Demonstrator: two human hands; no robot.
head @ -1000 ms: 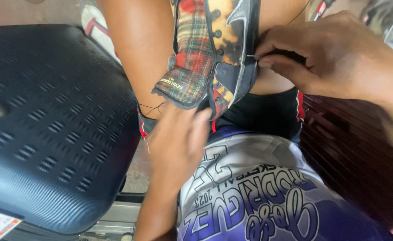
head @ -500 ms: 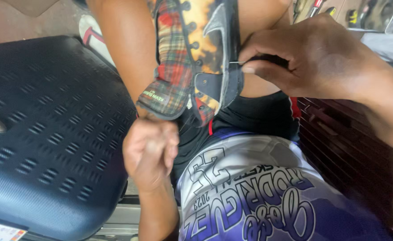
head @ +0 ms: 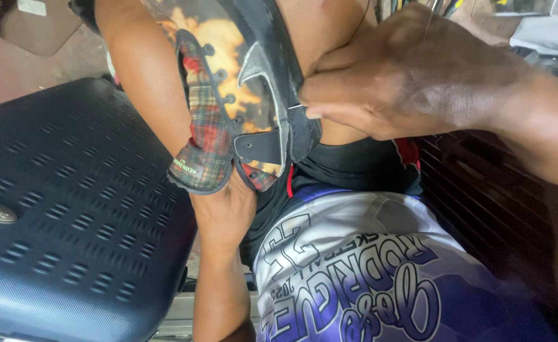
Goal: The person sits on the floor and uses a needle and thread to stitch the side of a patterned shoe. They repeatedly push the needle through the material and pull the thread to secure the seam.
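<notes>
Head view. The shoe (head: 241, 107) is now filling the upper middle of the frame, larger and higher than a second ago; it is lying sole-away between the person's knees, tongue end pointing down. The plaid tongue (head: 204, 152) is hanging at the shoe's lower left edge.

The left hand (head: 225, 212) is sitting directly under the shoe, bracing its lower end. Half a second ago it was a closed fist lower down; now it is pushing up against the tongue. Its fingers are hidden behind the shoe, so I cannot tell whether they are apart or clamped.

The right hand (head: 405, 79) is pressing against the shoe's right edge, thumb and fingertips pinched together on a thin needle (head: 299, 106) at the seam. It has been closing in toward the edge through the earlier frames. Judgement: a stitch is being worked through the dark edge strip, with the shoe steadied from below.

Surface and room: no table; the shoe is resting above the lap, over purple-and-white shorts (head: 355, 272). A dark blue suitcase (head: 70, 209) is lying left of the shoe. Bare reddish floor (head: 12, 69) is showing upper left of it; clutter to the upper right is unclear.
</notes>
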